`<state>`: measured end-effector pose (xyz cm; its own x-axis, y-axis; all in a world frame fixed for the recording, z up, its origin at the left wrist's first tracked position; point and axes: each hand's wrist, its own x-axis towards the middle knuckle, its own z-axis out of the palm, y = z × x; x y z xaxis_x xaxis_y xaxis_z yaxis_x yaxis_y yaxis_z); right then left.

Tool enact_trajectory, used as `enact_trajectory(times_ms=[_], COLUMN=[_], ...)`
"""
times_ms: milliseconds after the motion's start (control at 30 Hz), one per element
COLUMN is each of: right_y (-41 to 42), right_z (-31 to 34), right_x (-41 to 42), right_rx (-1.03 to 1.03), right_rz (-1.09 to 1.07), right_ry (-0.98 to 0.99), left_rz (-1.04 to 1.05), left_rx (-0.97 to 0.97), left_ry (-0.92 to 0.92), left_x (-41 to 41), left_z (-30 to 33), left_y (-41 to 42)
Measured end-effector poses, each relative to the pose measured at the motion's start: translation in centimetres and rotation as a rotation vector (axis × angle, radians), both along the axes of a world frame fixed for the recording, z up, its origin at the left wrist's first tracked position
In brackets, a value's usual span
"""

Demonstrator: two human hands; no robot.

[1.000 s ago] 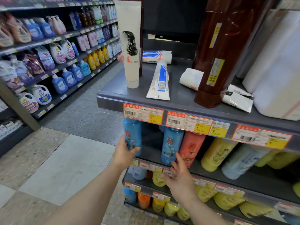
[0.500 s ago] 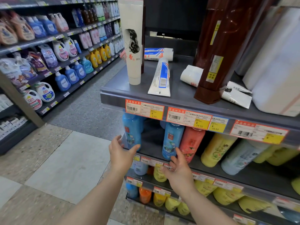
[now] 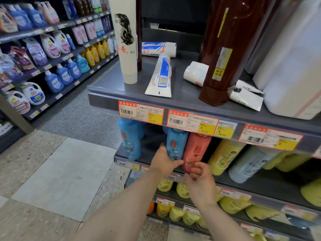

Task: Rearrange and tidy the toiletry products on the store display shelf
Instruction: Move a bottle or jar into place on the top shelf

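The blue bottle [image 3: 176, 145] is standing on the second shelf [image 3: 271, 180], touching the pink bottle [image 3: 195, 152]. The left hand [image 3: 164, 161] is clasping its base; the right hand [image 3: 199, 173] is curling loosely, holding nothing. Best sliding it upright, label forward, steadying the pink neighbour.

On the front edge of the top shelf [image 3: 107, 94], the left price tag [image 3: 141, 112] carries the red header 商品标价签, a barcode and a yellow box reading ¥ 6.90. The middle price tag [image 3: 192, 122] beside it has the same header and shows ¥ 29.50, and the small blue-edged tag [image 3: 227, 129] just to its right also reads ¥ 29.50. Detergent jugs [image 3: 33, 94] on the aisle shelving at the left edge bear the brand 立白; the remaining print is too blurred to read.
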<state>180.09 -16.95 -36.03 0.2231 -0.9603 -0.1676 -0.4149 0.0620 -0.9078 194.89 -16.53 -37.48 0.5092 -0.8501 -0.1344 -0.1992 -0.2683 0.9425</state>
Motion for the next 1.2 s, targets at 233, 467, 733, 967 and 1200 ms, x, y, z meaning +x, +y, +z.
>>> enact_trajectory(times_ms=[233,467,733,967,1200], right_y=[-1.1,-3.7,-3.1,-2.8,-2.3], right_z=[-0.8,-0.7,-0.9,-0.8,-0.4], right_x=[0.4,1.6,2.7,3.0,1.3], right_rx=[0.028,0.027,-0.038,-0.035,0.001], right_rz=[-0.085,-0.059,0.063,0.09,0.145], right_ry=[0.004,0.11,0.195,0.242,0.155], left_rz=[0.147,0.199,0.184,0.166,0.184], left_rx=[0.095,0.12,0.093,0.068,0.001], left_ry=[-0.087,-0.098,-0.089,-0.083,-0.097], left_x=[2.3,4.3,4.4,4.1,2.7], left_z=[-1.1,-1.8,-1.9,-1.5,0.0], left_y=[1.1,2.1,1.9,2.1,3.0])
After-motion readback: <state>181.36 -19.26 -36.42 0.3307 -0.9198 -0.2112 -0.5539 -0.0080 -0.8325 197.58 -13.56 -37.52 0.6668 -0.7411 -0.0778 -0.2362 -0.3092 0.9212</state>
